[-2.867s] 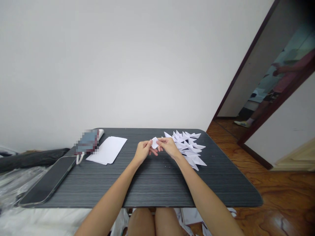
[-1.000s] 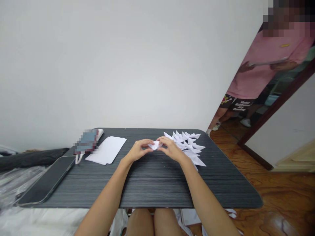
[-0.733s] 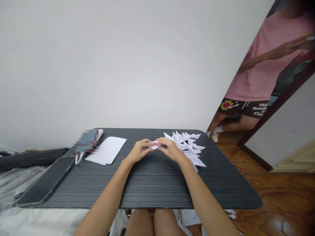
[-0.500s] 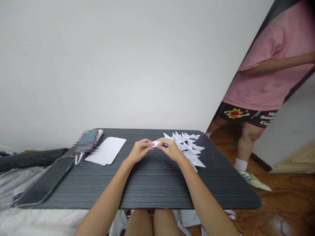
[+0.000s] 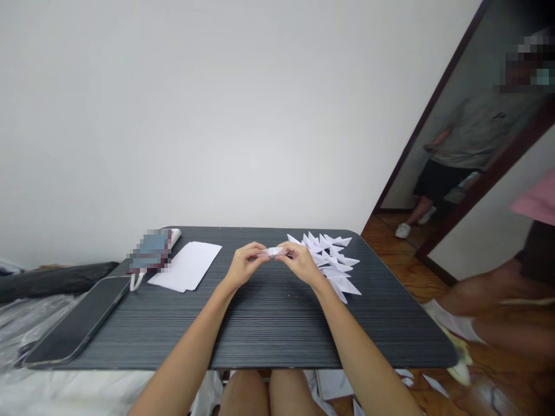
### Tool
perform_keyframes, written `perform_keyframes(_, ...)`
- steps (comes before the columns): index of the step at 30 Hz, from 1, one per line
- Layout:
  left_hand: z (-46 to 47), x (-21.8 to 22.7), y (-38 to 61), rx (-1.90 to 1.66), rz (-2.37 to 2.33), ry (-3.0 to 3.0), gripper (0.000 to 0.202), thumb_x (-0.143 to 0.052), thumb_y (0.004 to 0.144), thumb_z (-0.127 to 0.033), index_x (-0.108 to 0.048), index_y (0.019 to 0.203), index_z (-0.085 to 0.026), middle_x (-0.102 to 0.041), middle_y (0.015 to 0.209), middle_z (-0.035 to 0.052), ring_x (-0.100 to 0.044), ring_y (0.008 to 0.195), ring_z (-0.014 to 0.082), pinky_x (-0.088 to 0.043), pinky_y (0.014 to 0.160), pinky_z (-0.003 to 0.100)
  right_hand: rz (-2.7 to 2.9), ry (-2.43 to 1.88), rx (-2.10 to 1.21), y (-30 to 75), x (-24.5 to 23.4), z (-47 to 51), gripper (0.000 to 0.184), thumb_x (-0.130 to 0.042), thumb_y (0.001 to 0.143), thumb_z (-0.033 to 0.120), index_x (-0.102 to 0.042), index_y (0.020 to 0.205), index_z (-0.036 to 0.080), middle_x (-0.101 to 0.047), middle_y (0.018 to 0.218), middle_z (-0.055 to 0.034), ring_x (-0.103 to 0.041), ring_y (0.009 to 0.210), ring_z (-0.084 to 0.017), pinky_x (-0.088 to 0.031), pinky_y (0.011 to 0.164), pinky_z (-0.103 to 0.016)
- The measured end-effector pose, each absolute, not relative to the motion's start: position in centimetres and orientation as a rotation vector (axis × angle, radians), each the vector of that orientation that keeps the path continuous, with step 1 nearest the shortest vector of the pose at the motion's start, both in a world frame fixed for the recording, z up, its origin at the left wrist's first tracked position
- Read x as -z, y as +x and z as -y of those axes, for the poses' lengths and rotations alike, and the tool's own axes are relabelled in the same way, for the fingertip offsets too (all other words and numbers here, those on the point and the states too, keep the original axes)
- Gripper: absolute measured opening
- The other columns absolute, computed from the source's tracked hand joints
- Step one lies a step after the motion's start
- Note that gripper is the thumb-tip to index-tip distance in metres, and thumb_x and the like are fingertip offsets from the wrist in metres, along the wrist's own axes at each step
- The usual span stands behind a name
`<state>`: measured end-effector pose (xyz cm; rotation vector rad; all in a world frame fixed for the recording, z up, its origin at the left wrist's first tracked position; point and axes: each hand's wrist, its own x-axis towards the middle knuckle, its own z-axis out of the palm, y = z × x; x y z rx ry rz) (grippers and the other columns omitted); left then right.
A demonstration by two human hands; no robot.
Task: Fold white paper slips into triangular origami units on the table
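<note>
Folded paper (image 5: 273, 252), white and small, is held over the middle of the table's far half, between the two hands. A pale wall (image 5: 260, 115) fills the far side of the scene. In front of it, the dark, finely lined table (image 5: 269, 335) spreads from left to right, its corners rounded. To the right, a person in a grey top (image 5: 472, 133) stands in the far doorway, and a person in pink (image 5: 540, 202), blurred, is nearer, at the edge of view. At the near left corner lies a long dark slab (image 5: 78, 323) with a pale rim, possibly a phone, though this angle does not settle it. A pile of spiky folded pieces (image 5: 340, 271) sits on the far right, just beside the right hand (image 5: 301, 263); flat white sheets (image 5: 188, 267) lie overlapping on the far left, apart from the left hand (image 5: 248, 263). Each hand is nearly closed, thumb and fingers pinching its own end of the small paper, left hand at the left end, right hand at the right.
</note>
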<state>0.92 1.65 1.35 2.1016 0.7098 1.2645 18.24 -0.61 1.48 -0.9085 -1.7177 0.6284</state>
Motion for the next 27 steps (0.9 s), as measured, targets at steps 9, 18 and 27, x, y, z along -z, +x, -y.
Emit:
perform_keyframes(9, -1.3, -1.3, 1.8, -1.288, -0.693, 1.604, 0.027, -0.063, 0.065, -0.027, -0.051, 0.084, -0.012, -0.057, 0.062, -0.0008, -0.058, 0.056, 0.0120, -0.046, 0.057, 0.024, 1.479, -0.885, -0.873, 17.5, -1.1, 0.2, 0.016, -0.058, 0.067, 0.026, -0.045, 0.069, 0.018, -0.058, 0.058, 0.0015, -0.057, 0.056, -0.012, -0.043, 0.055, -0.023)
perform_keyframes(18, -2.0, -1.2, 1.3, -0.988, -0.715, 1.521, 0.031, -0.056, 0.070, -0.035, -0.061, 0.080, -0.006, -0.066, 0.071, 0.0105, -0.062, 0.066, 0.0188, -0.049, 0.060, 0.028, 1.400, -0.886, -0.989, 17.3, -0.9, 0.0, 0.022, -0.059, 0.064, 0.022, -0.049, 0.082, 0.017, -0.060, 0.058, 0.0014, -0.058, 0.055, -0.013, -0.043, 0.053, -0.023)
perform_keyframes(27, -2.3, -0.5, 1.3, -0.967, -0.726, 1.282, 0.039, -0.050, 0.073, -0.043, -0.056, 0.087, -0.006, -0.067, 0.077, 0.0131, -0.063, 0.074, 0.0225, -0.050, 0.066, 0.034, 1.309, -0.947, -1.075, 18.3, 0.1, -1.1, 0.030, -0.047, 0.073, 0.040, -0.057, 0.079, 0.012, -0.062, 0.054, -0.0043, -0.052, 0.043, -0.012, -0.034, 0.040, -0.021)
